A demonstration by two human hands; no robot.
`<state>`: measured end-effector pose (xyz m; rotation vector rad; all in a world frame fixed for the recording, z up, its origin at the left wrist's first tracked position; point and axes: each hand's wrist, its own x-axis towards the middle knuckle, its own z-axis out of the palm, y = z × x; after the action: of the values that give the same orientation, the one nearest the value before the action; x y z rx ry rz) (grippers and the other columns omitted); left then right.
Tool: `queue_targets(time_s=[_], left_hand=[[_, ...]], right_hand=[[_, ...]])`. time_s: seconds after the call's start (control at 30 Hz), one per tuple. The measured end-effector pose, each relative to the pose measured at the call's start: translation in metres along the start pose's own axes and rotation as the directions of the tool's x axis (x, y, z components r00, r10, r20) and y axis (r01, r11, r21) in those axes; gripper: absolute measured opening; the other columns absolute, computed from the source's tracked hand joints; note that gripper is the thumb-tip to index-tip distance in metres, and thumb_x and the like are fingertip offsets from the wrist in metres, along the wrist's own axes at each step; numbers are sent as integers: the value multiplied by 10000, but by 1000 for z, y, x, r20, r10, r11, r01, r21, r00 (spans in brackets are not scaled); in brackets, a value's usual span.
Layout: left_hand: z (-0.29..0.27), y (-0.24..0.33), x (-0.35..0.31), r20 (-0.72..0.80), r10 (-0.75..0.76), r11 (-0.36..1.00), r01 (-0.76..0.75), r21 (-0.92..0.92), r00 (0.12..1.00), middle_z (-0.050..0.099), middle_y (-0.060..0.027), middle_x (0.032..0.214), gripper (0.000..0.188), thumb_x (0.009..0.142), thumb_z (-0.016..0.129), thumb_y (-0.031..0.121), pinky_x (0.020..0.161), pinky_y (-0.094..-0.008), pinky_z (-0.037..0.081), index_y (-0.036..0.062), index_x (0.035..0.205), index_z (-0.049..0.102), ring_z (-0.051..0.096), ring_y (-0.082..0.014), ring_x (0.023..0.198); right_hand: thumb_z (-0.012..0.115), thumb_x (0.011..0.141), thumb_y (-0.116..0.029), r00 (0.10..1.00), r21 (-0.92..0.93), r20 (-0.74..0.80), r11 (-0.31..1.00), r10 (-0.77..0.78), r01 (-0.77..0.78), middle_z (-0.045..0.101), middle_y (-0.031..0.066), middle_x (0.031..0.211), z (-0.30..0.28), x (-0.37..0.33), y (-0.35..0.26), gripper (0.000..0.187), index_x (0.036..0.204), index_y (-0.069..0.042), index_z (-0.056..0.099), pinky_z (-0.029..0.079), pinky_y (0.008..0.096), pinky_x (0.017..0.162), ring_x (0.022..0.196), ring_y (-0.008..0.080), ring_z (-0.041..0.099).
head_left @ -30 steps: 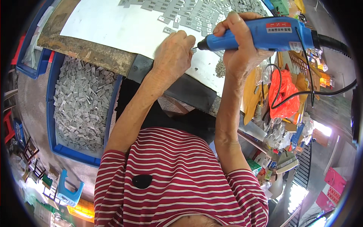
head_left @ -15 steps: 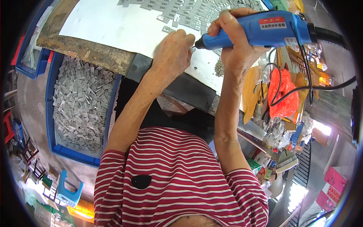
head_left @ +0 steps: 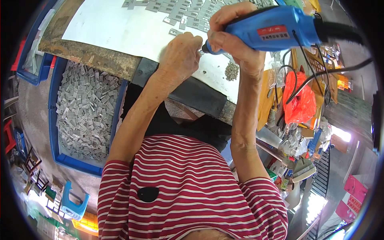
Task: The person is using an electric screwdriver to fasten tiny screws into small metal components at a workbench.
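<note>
My right hand (head_left: pixel 240 40) is wrapped round a blue electric screwdriver (head_left: pixel 272 30), which lies nearly level with its dark tip pointing left. That tip meets the fingertips of my left hand (head_left: pixel 180 56), whose fingers are pinched over the white sheet (head_left: pixel 116 28). A small grey piece shows between them, mostly hidden by the fingers. Beyond my left hand, many flat grey plates (head_left: pixel 176 12) with small slots lie in rows on the sheet. A heap of tiny metal screws (head_left: pixel 231 72) sits below the screwdriver, near the sheet's right side.
A blue bin (head_left: pixel 52 132) full of loose grey pieces stands left of the worktable (head_left: pixel 92 56). A black cable (head_left: pixel 340 72) hangs at the right, by a red plastic bag (head_left: pixel 300 100). A blue stool (head_left: pixel 74 202) stands on the floor at lower left.
The screwdriver has shifted left and slightly towards me, with my right hand around it. My left hand has moved slightly left and stays pinched at the tip.
</note>
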<state>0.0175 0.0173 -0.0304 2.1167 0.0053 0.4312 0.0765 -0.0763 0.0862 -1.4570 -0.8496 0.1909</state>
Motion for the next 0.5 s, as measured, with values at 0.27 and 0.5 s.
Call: queue_targets(time_s=[0.27, 0.5], left_hand=[[2, 0, 2, -13, 43, 999, -43, 13, 999, 512, -151, 754, 112, 675, 592, 8, 663, -425, 447, 19, 758, 517, 538, -339, 757], [1, 0, 1, -5, 19, 1000, -19, 8, 1000, 517, -157, 745, 112, 668, 586, 5, 649, -426, 453, 22, 746, 507, 545, -340, 754]], right_hand=[[664, 655, 18, 956, -78, -248, 981, 156, -180, 579, 44, 698, 10, -2, 4, 188, 798, -44, 559, 449, 233, 514, 582, 108, 551], [653, 665, 20, 962, -102, -256, 988, 90, -119, 562, 41, 669, 13, -7, 6, 200, 811, -46, 533, 433, 226, 477, 557, 109, 530]])
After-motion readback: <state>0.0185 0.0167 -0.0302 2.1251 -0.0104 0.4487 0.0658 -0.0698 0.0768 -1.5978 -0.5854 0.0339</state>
